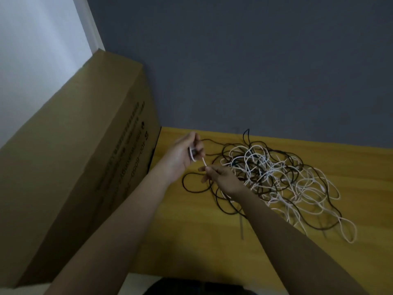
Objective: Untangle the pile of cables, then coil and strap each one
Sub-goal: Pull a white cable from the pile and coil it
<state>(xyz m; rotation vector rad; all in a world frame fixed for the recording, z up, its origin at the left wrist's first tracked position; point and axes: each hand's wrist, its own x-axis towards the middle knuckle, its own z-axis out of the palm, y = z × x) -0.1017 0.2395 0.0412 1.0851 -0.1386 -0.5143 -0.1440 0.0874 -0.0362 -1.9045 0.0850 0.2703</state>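
Sprawling across the yellow table [212, 241] right of centre frame, the pile of cables [272, 179] mixes black and white strands. At its left edge the left hand [182, 155] grips a small white coil [193, 154], while the right hand [221, 177] pinches the white cable end [204, 163]. A cardboard box [74, 156] fills the left.

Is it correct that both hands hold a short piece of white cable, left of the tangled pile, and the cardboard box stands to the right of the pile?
Not quite. In the head view the cardboard box stands left of the pile, not right. The left hand and right hand do hold the white cable left of it.
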